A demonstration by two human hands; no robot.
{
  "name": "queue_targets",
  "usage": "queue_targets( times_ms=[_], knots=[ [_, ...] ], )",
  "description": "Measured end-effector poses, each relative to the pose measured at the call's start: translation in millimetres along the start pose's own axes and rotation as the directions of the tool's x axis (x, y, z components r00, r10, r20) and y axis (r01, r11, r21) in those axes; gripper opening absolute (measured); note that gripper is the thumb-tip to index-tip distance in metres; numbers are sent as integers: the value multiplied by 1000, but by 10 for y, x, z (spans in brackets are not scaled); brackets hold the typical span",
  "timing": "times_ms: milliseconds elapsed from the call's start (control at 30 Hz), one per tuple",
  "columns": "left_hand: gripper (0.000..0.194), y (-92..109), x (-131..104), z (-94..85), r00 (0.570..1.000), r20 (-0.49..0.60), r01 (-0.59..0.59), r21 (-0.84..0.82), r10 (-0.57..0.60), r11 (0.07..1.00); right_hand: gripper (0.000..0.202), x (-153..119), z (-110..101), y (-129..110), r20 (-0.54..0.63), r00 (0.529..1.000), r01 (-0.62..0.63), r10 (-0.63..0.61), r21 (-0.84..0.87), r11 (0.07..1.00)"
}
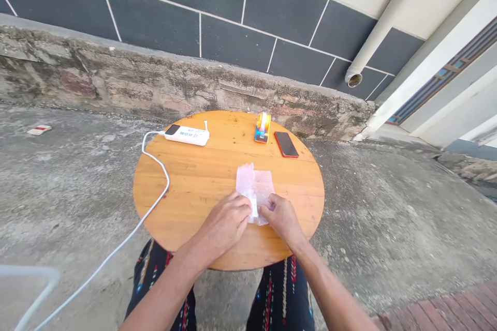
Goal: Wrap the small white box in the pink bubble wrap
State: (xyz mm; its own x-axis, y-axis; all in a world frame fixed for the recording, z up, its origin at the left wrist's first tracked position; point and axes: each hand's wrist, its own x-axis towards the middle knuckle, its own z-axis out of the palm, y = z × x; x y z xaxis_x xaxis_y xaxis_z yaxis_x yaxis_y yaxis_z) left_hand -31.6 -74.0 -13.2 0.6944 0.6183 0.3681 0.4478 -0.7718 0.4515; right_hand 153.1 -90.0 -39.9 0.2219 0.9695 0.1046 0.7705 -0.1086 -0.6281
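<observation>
A pinkish, translucent sheet of wrap (264, 182) lies crumpled on the round wooden table (186, 181), near its front edge. Something small and white (253, 206) shows on the wrap between my hands; what it is cannot be made out. My left hand (230, 213) is closed at the left edge of the wrap, fingers together against it. My right hand (282, 216) pinches the wrap's lower right part, thumb and curled fingers together.
A white power bank (188, 135) with a white cable (167, 181) lies at the table's back left. Behind the wrap stands a yellow and blue tape dispenser (262, 129), with a red-edged phone (286, 144) to its right. A stone-based wall (155, 83) runs behind the table.
</observation>
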Motion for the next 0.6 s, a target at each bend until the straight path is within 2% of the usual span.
queue_targets(
  times_ms=[100,200,333,600],
  knots=[
    [22,-19,2,34,999,-38,-17,17,17,1000,17,-8,29,-34,-25,1000,15,-16,-9,1000],
    [16,-40,-17,28,997,-71,-25,-37,22,999,16,-13,38,-44,-28,999,24,-24,13,1000],
    [19,-72,-37,-5,998,-52,-32,-102,26,994,16,-37,18,-26,-1,999,38,-38,80,996],
    [20,-118,-9,70,991,-94,-104,-29,101,994,17,-172,-78,-108,9,996,91,-94,196,976]
  ],
)
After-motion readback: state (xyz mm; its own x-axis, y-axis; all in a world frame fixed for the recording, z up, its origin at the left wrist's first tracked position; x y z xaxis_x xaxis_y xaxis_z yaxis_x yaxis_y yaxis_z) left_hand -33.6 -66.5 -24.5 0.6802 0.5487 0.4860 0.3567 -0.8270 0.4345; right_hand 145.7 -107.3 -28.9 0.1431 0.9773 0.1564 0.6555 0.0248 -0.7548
